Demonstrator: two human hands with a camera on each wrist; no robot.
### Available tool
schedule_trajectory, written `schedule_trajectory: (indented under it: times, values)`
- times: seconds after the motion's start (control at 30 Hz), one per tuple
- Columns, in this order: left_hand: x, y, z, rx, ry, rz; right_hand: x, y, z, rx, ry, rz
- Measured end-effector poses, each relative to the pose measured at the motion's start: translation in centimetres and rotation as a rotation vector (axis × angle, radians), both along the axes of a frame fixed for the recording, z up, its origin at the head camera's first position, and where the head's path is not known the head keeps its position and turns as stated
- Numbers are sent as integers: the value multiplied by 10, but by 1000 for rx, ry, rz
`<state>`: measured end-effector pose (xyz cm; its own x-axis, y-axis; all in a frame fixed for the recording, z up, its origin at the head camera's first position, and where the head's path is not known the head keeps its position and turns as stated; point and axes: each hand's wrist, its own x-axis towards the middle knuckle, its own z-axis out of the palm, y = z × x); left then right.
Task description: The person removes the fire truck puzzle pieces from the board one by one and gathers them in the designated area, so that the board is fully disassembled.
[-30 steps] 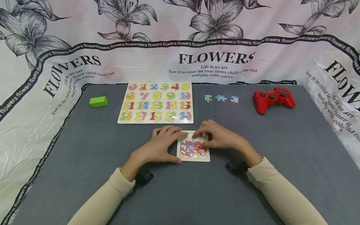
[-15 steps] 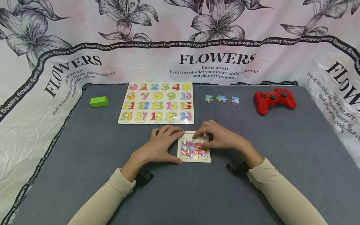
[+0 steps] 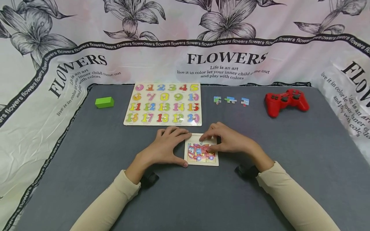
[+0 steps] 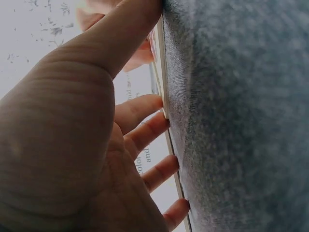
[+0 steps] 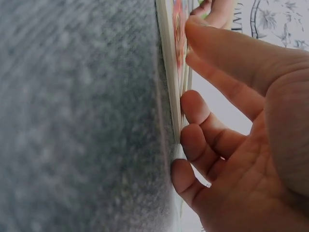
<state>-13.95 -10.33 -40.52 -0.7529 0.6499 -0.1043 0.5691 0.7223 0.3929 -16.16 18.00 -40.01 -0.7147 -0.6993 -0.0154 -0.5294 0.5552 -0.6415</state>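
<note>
A small square wooden jigsaw puzzle, with a red vehicle picture and a pale frame, lies on the grey table before the person. Along its left side the left hand rests, thumb at the near corner and forefinger at the far corner, fingers spread. The left wrist view shows its fingertips low along a board's edge. From the right, the right hand reaches over the puzzle, bent thumb and forefinger around a puzzle piece in the upper part. That piece is mostly hidden by the fingers.
Behind the hands lies a wooden number board. Several items stand around it: a green block at left, three loose jigsaw pieces, one a blue-green piece, and a red game controller at right. A flower-printed cloth borders the table.
Both hands keep nearly the same place on the puzzle. The head view has shifted slightly, so everything sits a little further right in the picture.
</note>
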Motion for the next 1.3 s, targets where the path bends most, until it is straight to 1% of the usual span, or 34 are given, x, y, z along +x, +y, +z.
schedule_trajectory:
  times: [0.17, 0.37, 0.5, 0.63, 0.83, 1.0, 1.17, 1.3]
  values:
    - [1, 1, 0, -7, 13, 4, 3, -8, 1, 10, 56, 18]
    - [1, 1, -3, 24, 23, 12, 6, -18, 0, 34, 100, 33]
    - [2, 3, -5, 52, 40, 35, 8, -20, -2, 41, 106, 34]
    - [5, 6, -6, 58, 69, 73, 10, -21, -4, 39, 127, 41]
    - [6, 8, -6, 35, 104, 138, 11, -21, -5, 41, 117, 22]
    - [6, 8, -6, 16, 99, 185, 11, -22, -5, 26, 93, 18]
    - [5, 8, -7, 11, 83, 211, 12, -23, -4, -21, 58, -3]
    - [5, 8, -8, 17, 77, 219, 12, -23, -6, -44, 29, -31]
